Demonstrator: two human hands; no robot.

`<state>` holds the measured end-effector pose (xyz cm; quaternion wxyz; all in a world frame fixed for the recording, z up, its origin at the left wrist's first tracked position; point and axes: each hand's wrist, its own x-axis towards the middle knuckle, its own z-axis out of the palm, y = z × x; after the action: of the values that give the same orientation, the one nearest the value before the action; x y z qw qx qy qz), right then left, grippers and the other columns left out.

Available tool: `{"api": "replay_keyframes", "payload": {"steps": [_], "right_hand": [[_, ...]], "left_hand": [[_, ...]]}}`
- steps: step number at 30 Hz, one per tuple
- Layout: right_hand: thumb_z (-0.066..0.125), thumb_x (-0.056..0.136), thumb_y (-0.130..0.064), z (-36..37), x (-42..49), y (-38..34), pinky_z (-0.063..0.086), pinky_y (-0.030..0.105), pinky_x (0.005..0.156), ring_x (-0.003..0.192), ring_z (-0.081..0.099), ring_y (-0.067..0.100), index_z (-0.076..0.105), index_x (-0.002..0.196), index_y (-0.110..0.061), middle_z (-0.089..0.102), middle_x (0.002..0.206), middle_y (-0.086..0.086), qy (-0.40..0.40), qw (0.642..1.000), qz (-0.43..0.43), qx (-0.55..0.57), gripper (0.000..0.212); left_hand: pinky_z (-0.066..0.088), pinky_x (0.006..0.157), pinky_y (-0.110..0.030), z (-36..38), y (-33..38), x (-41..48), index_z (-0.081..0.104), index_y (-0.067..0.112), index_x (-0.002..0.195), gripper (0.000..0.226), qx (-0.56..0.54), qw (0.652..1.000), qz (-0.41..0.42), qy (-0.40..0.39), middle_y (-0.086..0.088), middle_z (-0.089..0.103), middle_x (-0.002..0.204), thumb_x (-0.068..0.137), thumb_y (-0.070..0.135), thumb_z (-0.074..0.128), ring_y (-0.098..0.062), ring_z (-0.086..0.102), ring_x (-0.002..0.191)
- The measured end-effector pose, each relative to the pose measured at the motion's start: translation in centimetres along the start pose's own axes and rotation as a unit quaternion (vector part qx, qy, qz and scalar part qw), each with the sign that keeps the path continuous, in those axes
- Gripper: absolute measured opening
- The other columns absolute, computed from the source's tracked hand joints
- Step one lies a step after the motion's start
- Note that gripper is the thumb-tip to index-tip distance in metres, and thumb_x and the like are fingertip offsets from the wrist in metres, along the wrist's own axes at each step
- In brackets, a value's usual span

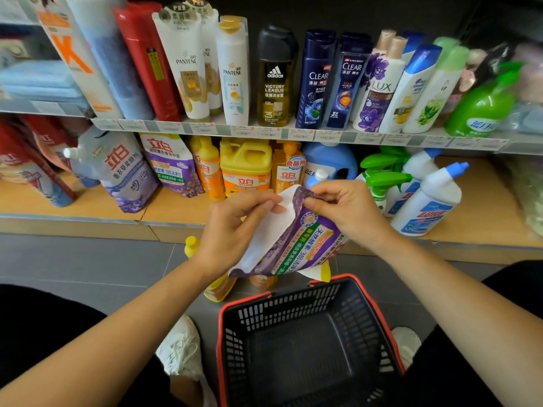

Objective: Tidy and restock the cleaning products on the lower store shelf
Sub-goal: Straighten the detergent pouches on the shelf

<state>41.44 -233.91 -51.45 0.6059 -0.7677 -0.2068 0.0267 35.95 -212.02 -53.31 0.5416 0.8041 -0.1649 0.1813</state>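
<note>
Fingers (261, 205) of left hand (232, 227) and right hand (346, 207) pinch the purple pouch (296, 245), seemingly upside down, above the basket (293, 306).

White bottles (188, 69) read PANTENE, black-capped bottle (274, 80) adidas VICTORY LEAGUE, navy bottles (316, 80) CLEAR, floral bottle (379, 92) LUX.

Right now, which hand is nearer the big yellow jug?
Left. The left hand is just in front of the yellow jug; the right hand, also pinching the purple pouch, is farther right.
</note>
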Motion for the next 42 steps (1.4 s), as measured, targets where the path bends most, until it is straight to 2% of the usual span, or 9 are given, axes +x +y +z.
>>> {"api": "replay_keyframes", "payload": {"steps": [4, 8, 13, 19, 23, 26, 31, 36, 42], "right_hand": [[0.068, 0.090, -0.003, 0.8, -0.3, 0.4, 0.055, 0.018, 0.064, 0.072, 0.074, 0.008, 0.074, 0.092, -0.022, 0.077, 0.080, -0.009, 0.009, 1.000, 0.011, 0.014, 0.020], [0.069, 0.090, -0.006, 1.2, -0.4, 0.4, 0.056, 0.020, 0.063, 0.074, 0.074, 0.012, 0.073, 0.090, -0.022, 0.078, 0.082, -0.005, 0.028, 0.999, 0.008, 0.023, 0.017], [0.068, 0.091, -0.006, 1.9, -0.5, 0.4, 0.056, 0.020, 0.062, 0.072, 0.074, 0.010, 0.072, 0.087, -0.024, 0.077, 0.080, -0.007, 0.018, 1.000, 0.005, 0.016, 0.019], [0.062, 0.095, -0.009, 1.8, -0.4, 0.1, 0.057, 0.021, 0.076, 0.091, 0.074, 0.011, 0.072, 0.104, -0.028, 0.078, 0.097, -0.007, -0.054, 0.998, -0.004, 0.030, 0.024], [0.061, 0.095, -0.017, 2.5, -0.7, 0.3, 0.058, 0.024, 0.079, 0.094, 0.073, 0.011, 0.077, 0.101, -0.039, 0.077, 0.099, -0.006, -0.052, 0.998, -0.002, 0.047, 0.027], [0.060, 0.095, -0.013, 2.7, -0.7, 1.1, 0.060, 0.031, 0.080, 0.091, 0.073, 0.017, 0.077, 0.102, -0.022, 0.078, 0.098, 0.004, -0.009, 0.997, 0.020, 0.079, 0.020], [0.058, 0.096, -0.007, 2.0, -0.1, 1.5, 0.059, 0.039, 0.082, 0.090, 0.070, 0.027, 0.072, 0.108, 0.001, 0.075, 0.100, 0.019, 0.030, 0.991, 0.059, 0.116, 0.019], [0.057, 0.096, -0.006, 0.3, 0.9, 0.4, 0.058, 0.024, 0.066, 0.071, 0.069, 0.009, 0.077, 0.086, -0.018, 0.075, 0.078, 0.000, 0.084, 0.982, 0.067, 0.158, 0.025], [0.053, 0.099, -0.006, -2.4, 1.6, -1.0, 0.053, 0.017, 0.063, 0.067, 0.066, 0.002, 0.077, 0.081, -0.019, 0.073, 0.073, -0.006, 0.078, 0.982, 0.047, 0.167, 0.032]], "left_hand": [[0.053, 0.095, -0.028, -0.3, 0.7, 0.2, 0.070, 0.013, 0.124, 0.029, -0.015, 0.997, -0.015, -0.070, 0.005, 0.074, 0.117, 0.099, 0.027, 0.065, -0.012, 0.067, 0.115], [0.048, 0.099, -0.026, 0.5, 0.1, -0.7, 0.067, 0.011, 0.126, 0.056, 0.090, 0.992, 0.047, -0.076, 0.002, 0.069, 0.123, 0.081, 0.041, 0.083, -0.010, 0.062, 0.120], [0.055, 0.089, -0.025, 0.7, -0.2, -0.7, 0.075, 0.003, 0.098, 0.015, 0.092, 0.991, 0.090, 0.025, 0.000, 0.073, 0.103, 0.088, 0.013, 0.078, -0.008, 0.068, 0.100], [0.053, 0.105, -0.038, 0.5, -0.1, -0.3, 0.076, -0.004, 0.096, 0.010, 0.078, 0.991, 0.102, 0.026, -0.009, 0.077, 0.099, 0.088, 0.002, 0.075, -0.016, 0.072, 0.096], [0.050, 0.108, -0.033, 0.8, 0.3, -0.6, 0.077, -0.001, 0.100, 0.013, 0.108, 0.987, 0.119, 0.000, -0.011, 0.077, 0.102, 0.088, 0.003, 0.074, -0.021, 0.071, 0.107], [0.051, 0.105, -0.035, 0.4, 0.4, -0.3, 0.078, 0.005, 0.107, 0.020, 0.155, 0.982, 0.106, -0.034, -0.006, 0.077, 0.110, 0.089, 0.012, 0.077, -0.023, 0.063, 0.124], [0.039, 0.117, -0.042, -1.1, 0.0, -0.4, 0.054, 0.011, 0.145, 0.062, 0.176, 0.957, 0.084, -0.212, -0.002, 0.055, 0.149, 0.092, 0.038, 0.073, -0.018, 0.044, 0.144], [0.038, 0.118, -0.037, -1.7, -0.4, -1.7, 0.056, 0.017, 0.145, 0.064, 0.205, 0.940, 0.122, -0.242, 0.004, 0.047, 0.155, 0.091, 0.048, 0.071, -0.019, 0.042, 0.145], [0.043, 0.114, -0.040, -1.1, 0.0, -2.4, 0.057, 0.015, 0.143, 0.060, 0.194, 0.937, 0.155, -0.246, 0.002, 0.050, 0.152, 0.092, 0.042, 0.072, -0.024, 0.043, 0.145]]}}
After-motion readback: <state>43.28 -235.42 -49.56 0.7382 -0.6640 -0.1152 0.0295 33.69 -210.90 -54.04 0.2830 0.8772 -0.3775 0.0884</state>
